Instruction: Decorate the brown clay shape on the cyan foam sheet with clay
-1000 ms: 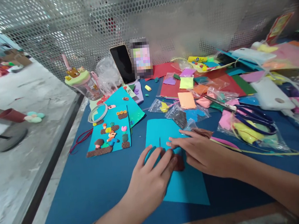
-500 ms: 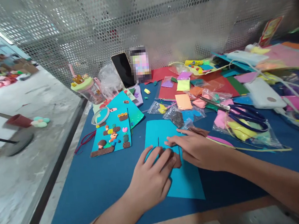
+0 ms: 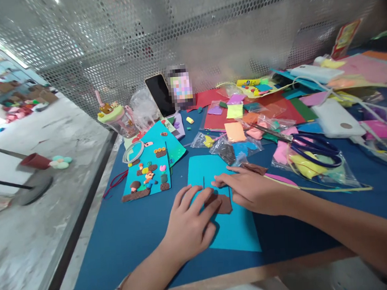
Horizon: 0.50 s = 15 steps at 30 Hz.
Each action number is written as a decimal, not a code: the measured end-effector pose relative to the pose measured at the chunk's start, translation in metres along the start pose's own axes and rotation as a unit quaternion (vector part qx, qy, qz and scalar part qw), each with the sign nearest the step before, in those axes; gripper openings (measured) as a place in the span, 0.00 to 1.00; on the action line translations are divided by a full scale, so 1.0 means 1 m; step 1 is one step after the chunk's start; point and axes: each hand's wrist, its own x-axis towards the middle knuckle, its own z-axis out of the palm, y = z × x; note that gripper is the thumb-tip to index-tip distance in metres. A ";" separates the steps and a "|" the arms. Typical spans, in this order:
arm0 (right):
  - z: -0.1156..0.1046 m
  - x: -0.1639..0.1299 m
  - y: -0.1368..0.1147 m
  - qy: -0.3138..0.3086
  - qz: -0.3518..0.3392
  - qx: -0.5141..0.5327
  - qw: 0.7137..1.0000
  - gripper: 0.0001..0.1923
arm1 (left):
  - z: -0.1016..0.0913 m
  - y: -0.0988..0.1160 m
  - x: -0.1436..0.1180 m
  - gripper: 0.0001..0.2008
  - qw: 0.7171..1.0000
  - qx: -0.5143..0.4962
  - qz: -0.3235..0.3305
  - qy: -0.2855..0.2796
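Note:
A teal paper sheet (image 3: 234, 230) lies on the dark blue table cover (image 3: 121, 247) in front of me. On it sits a flat brown clay piece (image 3: 224, 204). My left hand (image 3: 189, 222) rests palm down on the sheet, fingers spread and their tips on the brown clay. My right hand (image 3: 249, 189) lies flat beside it, fingers touching the clay's right edge and the sheet. Neither hand grips anything. To the left lies a second teal sheet (image 3: 148, 172) covered with small coloured clay shapes.
Blue-handled scissors (image 3: 309, 145) lie on plastic bags of coloured clay at right. Coloured papers, a glue tube (image 3: 250, 82), a phone (image 3: 159, 95) and a lidded cup (image 3: 117, 119) stand toward the perforated metal screen (image 3: 185, 26). The table's left edge drops to a concrete floor.
The view has shifted slightly, so everything sits a little higher and left. My left fingers have drawn back off the brown clay, showing more of it. Both hands stay on the sheet.

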 end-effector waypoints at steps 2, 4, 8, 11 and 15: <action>0.002 -0.001 0.000 -0.001 -0.001 0.002 1.000 0.17 | 0.002 0.001 0.001 0.17 1.000 0.017 0.009 -0.016; 0.005 -0.001 0.000 0.008 0.002 0.004 1.000 0.17 | 0.005 0.001 0.002 0.17 0.999 0.033 0.016 -0.021; 0.004 -0.001 0.000 0.046 -0.007 -0.012 0.999 0.17 | 0.007 -0.001 0.004 0.17 1.000 0.009 0.012 -0.014; -0.011 -0.002 0.004 0.116 0.089 -0.054 0.988 0.13 | 0.007 -0.004 0.003 0.19 0.997 -0.072 -0.020 0.014; -0.030 -0.012 0.017 0.089 0.284 -0.193 0.935 0.19 | 0.006 -0.007 0.005 0.19 0.988 -0.125 -0.068 0.058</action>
